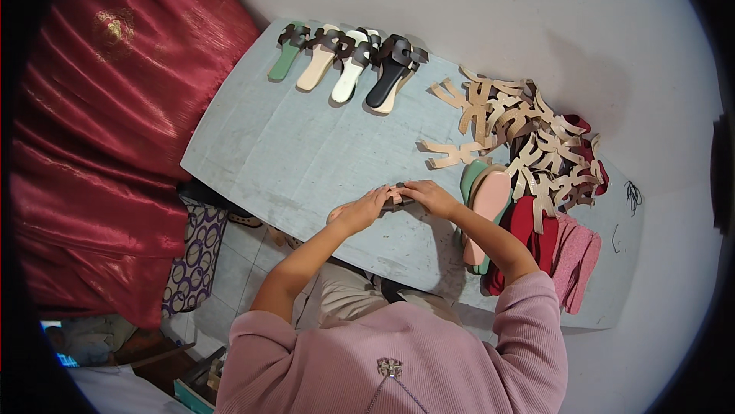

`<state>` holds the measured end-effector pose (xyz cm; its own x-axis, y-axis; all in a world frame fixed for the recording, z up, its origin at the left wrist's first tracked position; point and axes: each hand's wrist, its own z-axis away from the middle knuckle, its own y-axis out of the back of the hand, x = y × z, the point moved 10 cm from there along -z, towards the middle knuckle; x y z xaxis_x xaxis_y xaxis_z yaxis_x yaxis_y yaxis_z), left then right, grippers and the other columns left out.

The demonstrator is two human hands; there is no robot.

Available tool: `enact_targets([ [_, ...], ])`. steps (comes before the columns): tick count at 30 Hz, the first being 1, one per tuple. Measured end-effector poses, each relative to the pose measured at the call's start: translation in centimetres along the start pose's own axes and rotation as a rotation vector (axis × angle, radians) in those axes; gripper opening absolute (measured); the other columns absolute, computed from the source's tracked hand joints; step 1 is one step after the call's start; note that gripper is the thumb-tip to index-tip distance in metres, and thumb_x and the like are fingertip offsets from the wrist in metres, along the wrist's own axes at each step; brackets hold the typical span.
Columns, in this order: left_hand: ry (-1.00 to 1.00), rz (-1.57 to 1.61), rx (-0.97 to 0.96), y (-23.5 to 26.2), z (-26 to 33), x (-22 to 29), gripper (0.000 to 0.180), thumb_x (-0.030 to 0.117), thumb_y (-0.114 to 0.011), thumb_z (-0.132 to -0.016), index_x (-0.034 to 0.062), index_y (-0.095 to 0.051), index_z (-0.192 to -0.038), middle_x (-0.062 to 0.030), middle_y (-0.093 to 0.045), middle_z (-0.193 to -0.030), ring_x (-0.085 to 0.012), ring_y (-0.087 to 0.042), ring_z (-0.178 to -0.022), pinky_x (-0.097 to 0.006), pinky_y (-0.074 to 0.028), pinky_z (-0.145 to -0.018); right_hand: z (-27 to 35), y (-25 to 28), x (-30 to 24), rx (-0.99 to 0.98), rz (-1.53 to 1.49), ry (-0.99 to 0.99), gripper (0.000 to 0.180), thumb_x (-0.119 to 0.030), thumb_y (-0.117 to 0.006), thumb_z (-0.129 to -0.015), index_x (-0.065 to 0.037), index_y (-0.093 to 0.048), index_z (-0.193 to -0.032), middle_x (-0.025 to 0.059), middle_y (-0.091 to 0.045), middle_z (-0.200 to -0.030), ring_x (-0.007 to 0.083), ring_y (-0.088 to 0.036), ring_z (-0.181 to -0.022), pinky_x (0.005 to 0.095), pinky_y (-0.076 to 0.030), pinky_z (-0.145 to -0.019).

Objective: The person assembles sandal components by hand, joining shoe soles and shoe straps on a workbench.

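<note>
Both my hands meet over a pale sandal (395,198) near the table's front edge. My left hand (361,209) presses down on its near end and my right hand (430,195) grips its far end, where a dark strap shows. My fingers hide most of the sandal. To the right of my right hand lies a stack of sandal soles (490,199), pink on top with green, red and rose ones beside it. A heap of beige cut straps (521,127) lies behind the stack.
Several finished sandals (348,62) with dark straps lie in a row at the far end of the grey table (291,146). A red shiny cloth (107,123) hangs on the left. White wall lies behind. A patterned cushion (195,257) sits below the table.
</note>
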<state>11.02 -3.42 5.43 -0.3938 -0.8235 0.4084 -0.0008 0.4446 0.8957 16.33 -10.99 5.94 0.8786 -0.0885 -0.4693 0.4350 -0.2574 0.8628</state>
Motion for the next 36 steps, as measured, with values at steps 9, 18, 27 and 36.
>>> enact_targets([
  [9,0.128,0.445,-0.041,-0.5,0.8,-3.0,0.045,-0.002,-0.049,-0.071,-0.0004,-0.044,-0.116,-0.0163,-0.050,-0.111,-0.0330,-0.052,-0.096,-0.037,-0.044,-0.080,0.7,-2.9,2.8,0.062,-0.416,-0.296,0.045,0.003,-0.058,-0.065,-0.009,-0.053,-0.109,0.0174,-0.051,-0.106,0.0305,-0.055,-0.082,0.0357,-0.045,-0.069],
  [18,0.198,0.514,-0.070,1.2,-0.2,-4.1,0.037,-0.004,-0.049,-0.070,0.0007,-0.050,-0.107,-0.0156,-0.053,-0.106,-0.0308,-0.054,-0.095,-0.034,-0.044,-0.080,-0.6,-1.3,1.9,0.015,-0.357,-0.330,0.051,0.007,-0.053,-0.067,-0.014,-0.051,-0.114,0.0135,-0.051,-0.105,0.0263,-0.054,-0.080,0.0309,-0.044,-0.066],
  [27,0.338,1.044,-0.105,4.9,-0.6,-6.0,0.019,0.000,-0.052,-0.077,-0.0018,-0.055,-0.096,-0.0044,-0.060,-0.086,-0.0093,-0.054,-0.080,-0.023,-0.043,-0.075,-3.5,4.7,0.0,0.226,-0.382,-0.328,0.028,-0.008,-0.057,-0.078,-0.009,-0.056,-0.107,0.0110,-0.060,-0.084,0.0235,-0.057,-0.072,0.0287,-0.045,-0.065],
  [36,0.402,1.243,-0.195,7.5,2.3,-10.2,0.017,0.001,-0.055,-0.077,-0.0026,-0.056,-0.094,-0.0031,-0.060,-0.087,-0.0075,-0.054,-0.080,-0.021,-0.043,-0.075,-10.1,3.2,-1.5,-0.214,-0.993,-0.376,0.035,-0.017,-0.056,-0.084,-0.003,-0.049,-0.115,0.0035,-0.057,-0.096,0.0100,-0.051,-0.084,0.0258,-0.044,-0.073],
])
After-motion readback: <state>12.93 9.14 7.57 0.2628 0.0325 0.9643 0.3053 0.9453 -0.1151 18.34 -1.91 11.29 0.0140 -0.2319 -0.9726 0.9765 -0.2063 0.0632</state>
